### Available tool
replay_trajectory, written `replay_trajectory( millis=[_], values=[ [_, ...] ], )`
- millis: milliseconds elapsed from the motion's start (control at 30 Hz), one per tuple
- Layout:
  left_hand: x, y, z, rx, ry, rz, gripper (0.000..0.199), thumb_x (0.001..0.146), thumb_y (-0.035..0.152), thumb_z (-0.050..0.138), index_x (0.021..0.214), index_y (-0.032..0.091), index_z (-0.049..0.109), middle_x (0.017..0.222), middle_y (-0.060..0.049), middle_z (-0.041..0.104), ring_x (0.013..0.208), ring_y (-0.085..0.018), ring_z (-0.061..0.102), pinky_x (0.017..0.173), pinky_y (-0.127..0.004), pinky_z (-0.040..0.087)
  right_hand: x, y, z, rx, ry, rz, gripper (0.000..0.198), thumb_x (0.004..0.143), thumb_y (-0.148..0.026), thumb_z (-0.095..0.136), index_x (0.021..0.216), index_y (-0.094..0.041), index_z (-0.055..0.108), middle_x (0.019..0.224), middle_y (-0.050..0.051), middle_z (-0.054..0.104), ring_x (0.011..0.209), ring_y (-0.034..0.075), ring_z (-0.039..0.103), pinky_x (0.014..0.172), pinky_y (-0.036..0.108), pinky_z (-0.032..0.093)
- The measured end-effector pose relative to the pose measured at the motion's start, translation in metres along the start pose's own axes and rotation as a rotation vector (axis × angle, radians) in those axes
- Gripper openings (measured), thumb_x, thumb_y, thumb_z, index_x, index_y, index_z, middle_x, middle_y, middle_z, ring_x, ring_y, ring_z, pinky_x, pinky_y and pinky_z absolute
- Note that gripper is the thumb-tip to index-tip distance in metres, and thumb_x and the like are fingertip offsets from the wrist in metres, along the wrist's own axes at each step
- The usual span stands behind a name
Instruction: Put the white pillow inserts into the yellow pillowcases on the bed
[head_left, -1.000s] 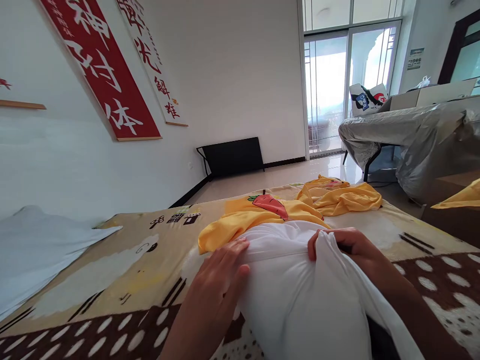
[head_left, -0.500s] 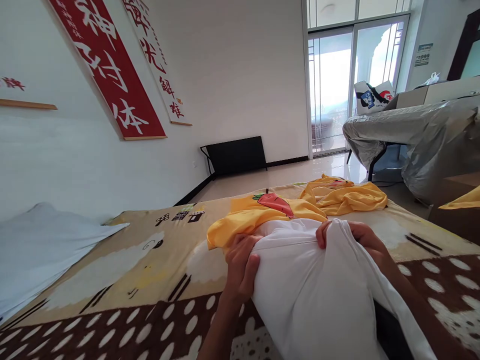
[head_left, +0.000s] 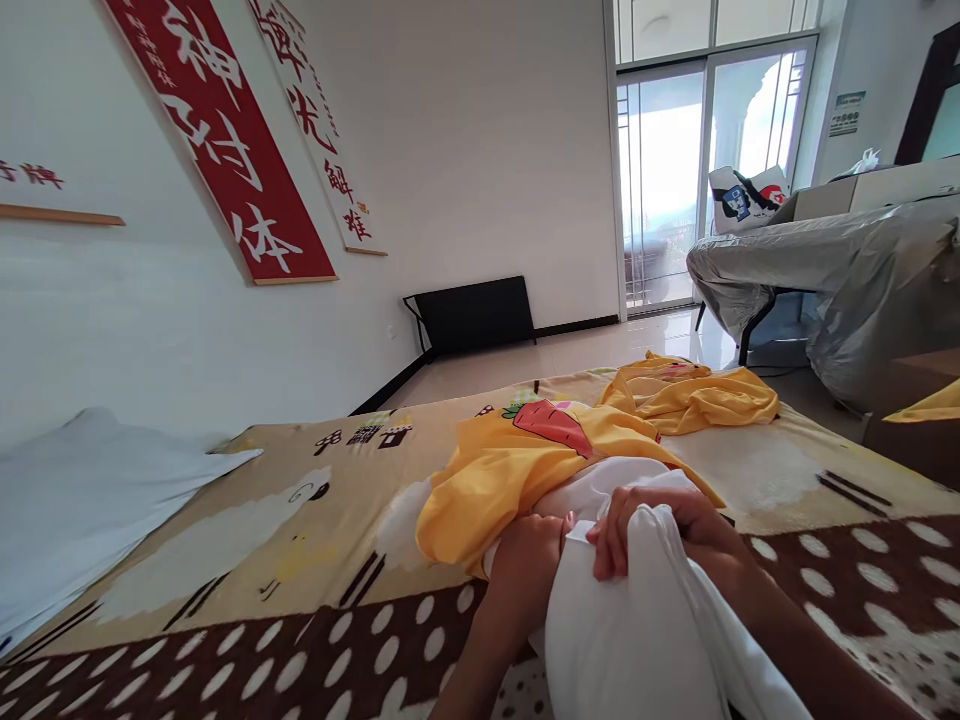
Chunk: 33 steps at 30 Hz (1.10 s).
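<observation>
1. Dot-bordered plush blanket [head_left: 289,515] covers the lower frame.
2. White cloth [head_left: 626,635], lower centre, should handle soft and light; its seamed edge seems the best hold.
3. Right hand [head_left: 671,525] grasps its bunched edge; left hand [head_left: 529,560] curls closed on it.
4. Smooth, wrinkled yellow carrot-print cloth [head_left: 484,470] lies just beyond.

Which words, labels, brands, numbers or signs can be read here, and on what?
"神附体": red scroll
"光解难": white scroll, top character unclear
"牌": far-left scroll, preceding character unclear
Too small to read: red and white scrolls' side scripts, wall notice, printed white item.
</observation>
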<state>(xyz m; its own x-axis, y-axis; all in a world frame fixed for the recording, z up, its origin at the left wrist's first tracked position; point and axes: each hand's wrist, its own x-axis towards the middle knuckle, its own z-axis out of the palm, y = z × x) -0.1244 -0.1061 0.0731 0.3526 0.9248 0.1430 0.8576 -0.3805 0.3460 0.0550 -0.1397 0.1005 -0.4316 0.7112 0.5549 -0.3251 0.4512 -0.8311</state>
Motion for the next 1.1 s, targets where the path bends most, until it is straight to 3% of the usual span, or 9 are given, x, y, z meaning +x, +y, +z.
replay_trajectory(
  millis=[100,200,333,400,533,633,767,1000,1100],
  values=[
    [-0.001,-0.002,0.004,0.002,0.060,0.054,0.047,0.093,0.033,0.021,0.049,0.017,0.030,0.046,-0.002,0.047,0.048,-0.011,0.024,0.054,-0.030,0.019,-0.006,0.006,0.010,0.043,-0.036,-0.054,0.026,0.089,-0.031,0.052,0.072,-0.018,0.065,0.068,0.004,0.062,0.071,0.017,0.055,0.076,0.033,0.043],
    [-0.001,-0.004,0.009,-0.086,0.250,0.166,0.048,0.093,0.034,0.024,0.050,0.017,0.038,0.046,-0.001,0.048,0.047,-0.011,0.032,0.056,-0.029,0.024,-0.011,0.008,0.015,0.068,-0.085,-0.079,0.022,0.088,-0.029,0.055,0.073,-0.017,0.065,0.068,0.004,0.061,0.070,0.016,0.053,0.072,0.031,0.042],
    [0.001,-0.003,0.013,-0.182,0.517,0.291,0.054,0.096,0.038,0.015,0.074,0.017,0.059,0.082,-0.007,0.063,0.079,-0.018,0.054,0.078,-0.032,0.036,-0.012,0.006,0.019,0.076,-0.116,-0.078,0.024,0.087,-0.028,0.055,0.068,-0.015,0.061,0.066,0.004,0.058,0.067,0.014,0.051,0.066,0.027,0.040],
    [0.002,-0.004,0.015,-0.268,0.555,0.397,0.054,0.097,0.039,0.015,0.081,0.019,0.062,0.093,-0.008,0.065,0.092,-0.019,0.056,0.085,-0.034,0.035,-0.011,0.005,0.022,0.076,-0.123,-0.092,0.025,0.087,-0.028,0.054,0.067,-0.014,0.060,0.066,0.004,0.056,0.065,0.013,0.051,0.064,0.026,0.040],
    [0.004,-0.010,0.020,-0.366,0.471,0.502,0.058,0.097,0.038,0.014,0.064,0.019,0.058,0.066,-0.003,0.065,0.069,-0.015,0.058,0.074,-0.033,0.036,-0.011,0.008,0.027,0.085,-0.146,-0.072,0.025,0.087,-0.029,0.054,0.068,-0.014,0.059,0.067,0.003,0.054,0.064,0.012,0.049,0.063,0.024,0.039],
    [0.006,-0.012,0.023,-0.320,0.383,0.377,0.061,0.094,0.042,0.011,0.053,0.020,0.051,0.055,-0.003,0.060,0.055,-0.015,0.052,0.067,-0.034,0.036,-0.014,0.014,0.030,0.032,-0.161,-0.040,0.028,0.087,-0.035,0.054,0.068,-0.015,0.056,0.067,0.002,0.052,0.065,0.011,0.047,0.063,0.024,0.039],
    [0.009,-0.010,0.025,-0.263,0.200,0.161,0.055,0.088,0.042,0.012,0.048,0.021,0.044,0.053,-0.006,0.059,0.053,-0.016,0.049,0.064,-0.033,0.036,-0.015,0.017,0.032,-0.006,-0.176,0.029,0.034,0.087,-0.043,0.051,0.065,-0.016,0.052,0.064,0.001,0.048,0.064,0.012,0.043,0.062,0.024,0.038],
    [0.011,-0.002,0.023,-0.194,0.103,-0.028,0.047,0.085,0.042,0.023,0.043,0.022,0.022,0.041,-0.003,0.041,0.047,-0.013,0.024,0.051,-0.031,0.019,-0.008,0.015,0.036,-0.014,-0.087,0.021,0.034,0.087,-0.042,0.049,0.065,-0.016,0.050,0.062,0.001,0.044,0.063,0.012,0.040,0.062,0.026,0.035],
    [0.011,-0.002,0.022,-0.197,0.083,-0.040,0.045,0.086,0.042,0.024,0.046,0.022,0.019,0.041,0.000,0.035,0.048,-0.012,0.024,0.051,-0.030,0.018,-0.009,0.018,0.037,-0.045,-0.059,0.040,0.034,0.088,-0.041,0.047,0.064,-0.017,0.046,0.061,0.000,0.042,0.063,0.012,0.039,0.063,0.026,0.034]
  ],
)
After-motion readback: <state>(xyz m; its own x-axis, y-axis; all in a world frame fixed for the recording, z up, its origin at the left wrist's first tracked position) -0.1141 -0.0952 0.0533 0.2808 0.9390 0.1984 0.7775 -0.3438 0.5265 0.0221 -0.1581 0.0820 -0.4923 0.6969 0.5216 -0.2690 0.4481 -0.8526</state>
